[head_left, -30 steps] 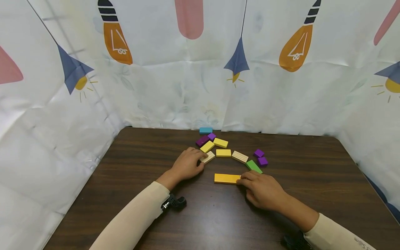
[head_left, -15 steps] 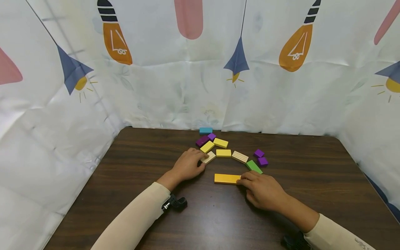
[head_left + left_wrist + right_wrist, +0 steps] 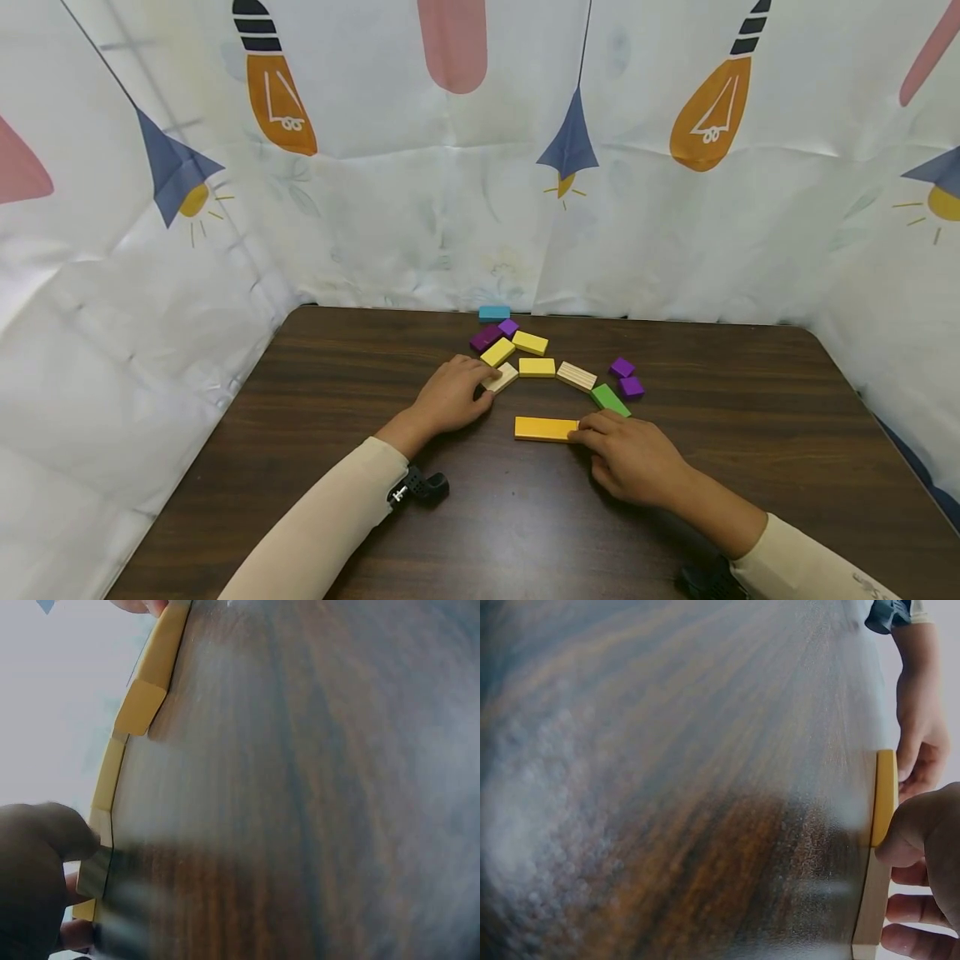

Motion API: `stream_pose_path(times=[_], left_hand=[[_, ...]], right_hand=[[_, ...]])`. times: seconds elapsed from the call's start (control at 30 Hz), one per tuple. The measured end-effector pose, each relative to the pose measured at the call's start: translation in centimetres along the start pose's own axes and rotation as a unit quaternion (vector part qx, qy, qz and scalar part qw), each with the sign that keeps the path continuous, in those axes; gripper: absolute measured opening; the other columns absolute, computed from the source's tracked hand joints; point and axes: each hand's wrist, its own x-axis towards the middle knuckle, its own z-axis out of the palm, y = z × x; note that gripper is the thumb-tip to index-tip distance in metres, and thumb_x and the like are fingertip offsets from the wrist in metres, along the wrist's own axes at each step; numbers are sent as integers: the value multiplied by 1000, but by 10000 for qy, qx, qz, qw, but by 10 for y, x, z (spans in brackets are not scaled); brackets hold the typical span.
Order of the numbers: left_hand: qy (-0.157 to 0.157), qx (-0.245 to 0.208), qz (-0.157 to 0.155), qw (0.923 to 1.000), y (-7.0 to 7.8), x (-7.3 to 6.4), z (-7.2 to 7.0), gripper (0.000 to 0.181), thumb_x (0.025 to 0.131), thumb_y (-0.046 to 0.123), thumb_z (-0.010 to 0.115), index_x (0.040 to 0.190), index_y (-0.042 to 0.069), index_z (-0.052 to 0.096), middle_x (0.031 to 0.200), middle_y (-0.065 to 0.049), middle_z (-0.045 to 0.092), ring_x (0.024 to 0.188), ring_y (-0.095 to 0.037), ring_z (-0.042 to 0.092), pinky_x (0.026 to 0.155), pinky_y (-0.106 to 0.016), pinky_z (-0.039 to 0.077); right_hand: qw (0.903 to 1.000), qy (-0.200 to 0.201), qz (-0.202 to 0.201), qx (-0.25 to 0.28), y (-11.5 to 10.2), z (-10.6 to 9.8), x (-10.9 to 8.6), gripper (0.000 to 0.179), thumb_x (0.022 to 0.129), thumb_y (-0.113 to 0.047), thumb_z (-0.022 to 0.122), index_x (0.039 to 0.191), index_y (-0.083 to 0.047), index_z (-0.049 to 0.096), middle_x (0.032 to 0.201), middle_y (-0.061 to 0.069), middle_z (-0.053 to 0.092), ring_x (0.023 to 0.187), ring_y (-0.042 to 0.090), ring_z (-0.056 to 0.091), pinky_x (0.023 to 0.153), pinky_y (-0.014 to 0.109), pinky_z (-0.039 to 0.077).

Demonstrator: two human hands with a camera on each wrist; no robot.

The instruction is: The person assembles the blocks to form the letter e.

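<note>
Head view shows the long yellow block (image 3: 542, 429) lying flat on the dark table (image 3: 750, 392), its broad face up and its left end bare, with the fingers of the right hand (image 3: 633, 457) over its right end. It looks like wood or something as stiff, so it should prove light, rigid and hard to damage; its smooth faces might slide easily on the polished top. The long side edges look the best place to take hold, thumb on the near one and fingertips on the far one. In the right wrist view the right hand pinches it much like that, though whether the tan length below the thumb is the same block or another, I cannot tell. The left hand (image 3: 452, 393) pinches the pale block (image 3: 504, 378) by its left end, thumb on the near side and fingers behind; being shorter, that block should turn readily under a light touch. Its right end reaches clear of the fingertips, near the short yellow block (image 3: 536, 368). Farther right along the same curve lie the striped block (image 3: 576, 377) and the green block (image 3: 610, 401), the latter just beyond the right fingers; contact there is unclear.
</note>
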Motion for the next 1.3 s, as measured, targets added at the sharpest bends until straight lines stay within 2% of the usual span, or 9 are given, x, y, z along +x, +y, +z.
stream_pose_path(times=[0.23, 0.33, 0.43, 0.6, 0.73, 0.9, 1.07, 1.3], left_hand=[[178, -141, -57, 9997, -4, 2, -2, 36, 100, 29, 64, 132, 14, 69, 127, -6, 65, 119, -27, 58, 103, -45, 47], [326, -124, -119, 9993, -6, 3, -2, 31, 101, 26, 62, 128, 13, 70, 124, -6, 64, 115, -27, 59, 100, -44, 49], [415, -77, -85, 9991, -9, 7, -2, 30, 101, 21, 60, 128, 14, 70, 129, -7, 63, 116, -28, 59, 100, -45, 49], [269, 144, 21, 9995, -14, 12, -1, 38, 98, 10, 57, 133, 17, 68, 141, -5, 59, 127, -29, 53, 105, -48, 45], [81, 285, -25, 9996, -18, 12, -3, 38, 98, 8, 57, 132, 18, 69, 141, -2, 60, 129, -29, 52, 107, -49, 44], [55, 393, -2, 9992, -21, 7, -8, 33, 98, 7, 58, 126, 17, 72, 136, -3, 63, 129, -29, 53, 105, -49, 45], [164, 398, 85, 9990, -23, -2, -15, 26, 98, 7, 58, 115, 16, 75, 128, -4, 67, 125, -29, 55, 101, -49, 48], [297, 373, 166, 9987, -29, -16, -21, 19, 98, 9, 62, 110, 15, 75, 121, -3, 68, 120, -29, 58, 99, -47, 49]], right_hand=[[10000, 10, 7, 8, 0, 0, 0, 37, 80, -9, 72, 117, -14, 74, 110, 0, 64, 98, 16, 62, 69, 36, 56], [10000, 3, 12, 10, 0, 0, 0, 36, 81, -10, 72, 117, -14, 74, 111, 0, 64, 98, 16, 62, 69, 36, 57], [10000, -24, 29, 8, 0, 0, -1, 37, 81, -10, 72, 117, -14, 75, 111, 0, 64, 97, 17, 62, 69, 36, 56], [10000, 1, 26, 2, 0, 0, -1, 37, 80, -9, 72, 117, -14, 75, 111, 0, 64, 97, 16, 62, 69, 36, 56], [10000, 7, 12, 32, 1, 0, -1, 37, 80, -10, 72, 117, -15, 74, 112, 0, 64, 97, 17, 63, 69, 36, 57], [10000, -47, 39, 33, 1, 1, -1, 37, 81, -10, 73, 117, -15, 74, 113, 1, 65, 97, 18, 64, 69, 37, 57], [10000, -49, 46, 33, 1, 1, -1, 37, 81, -10, 73, 117, -15, 74, 113, 2, 65, 97, 18, 64, 69, 37, 57], [10000, -42, 29, -17, 0, 0, 0, 37, 81, -11, 73, 117, -15, 74, 113, 1, 65, 99, 18, 64, 70, 37, 57]])
